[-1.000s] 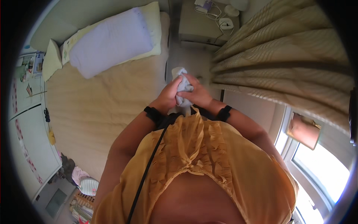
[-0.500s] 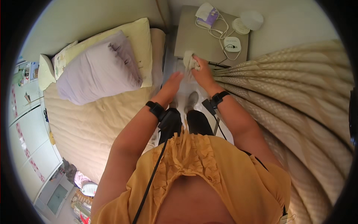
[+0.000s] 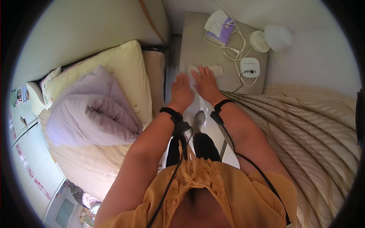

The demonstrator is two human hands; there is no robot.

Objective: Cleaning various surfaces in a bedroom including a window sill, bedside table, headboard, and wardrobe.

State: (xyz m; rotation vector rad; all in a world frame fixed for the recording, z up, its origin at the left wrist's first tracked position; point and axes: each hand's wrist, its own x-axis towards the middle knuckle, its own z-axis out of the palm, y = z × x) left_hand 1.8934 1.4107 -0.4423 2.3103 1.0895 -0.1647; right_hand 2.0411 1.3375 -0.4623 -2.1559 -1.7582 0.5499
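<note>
Cloth lies flattened on the stand, near its front edge. Right hand is palm down over the cloth's near part, fingers extended, slightly spread, not gripping. Left hand is just beside it, palm down, fingers straight and close together; nothing visible in it, contact with the stand cannot be told. Farther back on the stand: purple pack, white hub.

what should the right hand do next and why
Perhaps slide the pale cloth up the left side of the nightstand: the right hand has its fingers over it, and that side looks bare, while white cables crowd the right.
</note>
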